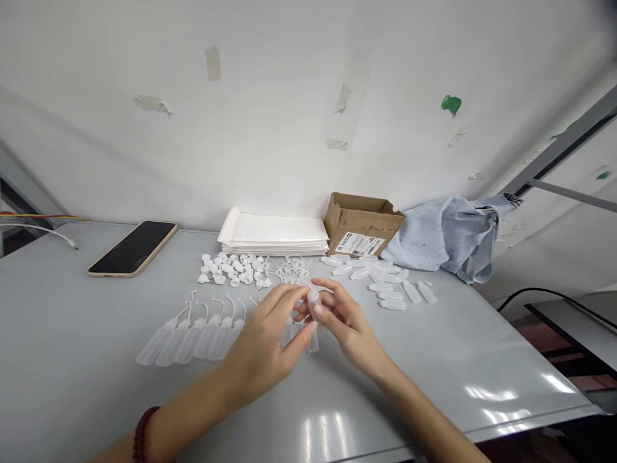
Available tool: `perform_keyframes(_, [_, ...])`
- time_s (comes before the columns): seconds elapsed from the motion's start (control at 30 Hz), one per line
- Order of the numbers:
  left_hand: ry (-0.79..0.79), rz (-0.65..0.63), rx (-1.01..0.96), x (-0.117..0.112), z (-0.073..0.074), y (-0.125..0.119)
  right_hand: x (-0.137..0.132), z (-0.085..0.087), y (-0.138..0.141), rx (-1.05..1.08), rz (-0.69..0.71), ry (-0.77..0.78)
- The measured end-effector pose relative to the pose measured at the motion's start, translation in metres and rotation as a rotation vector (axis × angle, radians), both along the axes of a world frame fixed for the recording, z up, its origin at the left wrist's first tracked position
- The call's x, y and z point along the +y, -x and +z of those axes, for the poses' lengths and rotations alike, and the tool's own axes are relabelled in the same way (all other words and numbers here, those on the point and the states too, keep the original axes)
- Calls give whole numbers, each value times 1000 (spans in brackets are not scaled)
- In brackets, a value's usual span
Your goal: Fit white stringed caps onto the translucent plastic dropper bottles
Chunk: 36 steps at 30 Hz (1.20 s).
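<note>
My right hand (349, 325) holds a small translucent plastic bottle (314, 301) upright between thumb and fingers. My left hand (270, 334) curves around the other side of the same bottle. Its fingertips touch the top, near a thin white tube, and its thumb is low beside the bottle. Below and to the left lies a row of similar bottles (193, 337), each with a bent white tube; my left hand hides part of that row. Behind my hands are a pile of white caps (236, 269) and loose white tubes (292, 267). Several bottles without tubes (380, 276) lie to the right.
A phone (132, 249) lies at the left, with cables (41, 225) beyond it. Along the wall stand a stack of white padded envelopes (274, 235), an open cardboard box (364, 225) and a light blue cloth (443, 235). The grey table's (409, 418) front edge runs near my right forearm.
</note>
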<state>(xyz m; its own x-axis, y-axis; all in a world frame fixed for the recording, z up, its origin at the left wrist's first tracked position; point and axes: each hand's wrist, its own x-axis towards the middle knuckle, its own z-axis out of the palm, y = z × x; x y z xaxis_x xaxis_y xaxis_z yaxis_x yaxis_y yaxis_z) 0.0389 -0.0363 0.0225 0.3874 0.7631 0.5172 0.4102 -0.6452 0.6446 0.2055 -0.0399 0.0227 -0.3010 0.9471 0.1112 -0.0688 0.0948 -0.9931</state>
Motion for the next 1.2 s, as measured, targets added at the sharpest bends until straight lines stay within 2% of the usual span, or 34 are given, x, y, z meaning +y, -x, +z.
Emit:
perform_keyframes(0.17, [-217, 32, 228, 1, -8, -1, 2, 2, 2, 76, 22, 57])
perform_keyframes(0.27, [-333, 67, 269, 3, -9, -1, 1, 3, 3, 80, 33, 82])
perform_keyframes(0.47, [-425, 73, 312, 2, -7, 0, 0, 4, 3, -2, -102, 1])
perform_keyframes(0.63, [-358, 44, 303, 0, -10, -1, 4, 7, -5, -149, -148, 31])
perform_keyframes(0.9, [-98, -58, 380, 2, -13, -18, 15, 18, -39, -597, 13, 31])
perform_keyframes(1.03, [-33, -65, 482, 5, -12, -30, 17, 14, -47, -744, 50, 65])
perform_keyframes(1.2, [-4, -17, 579, 7, -17, -33, 15, 5, -43, -875, 44, 44])
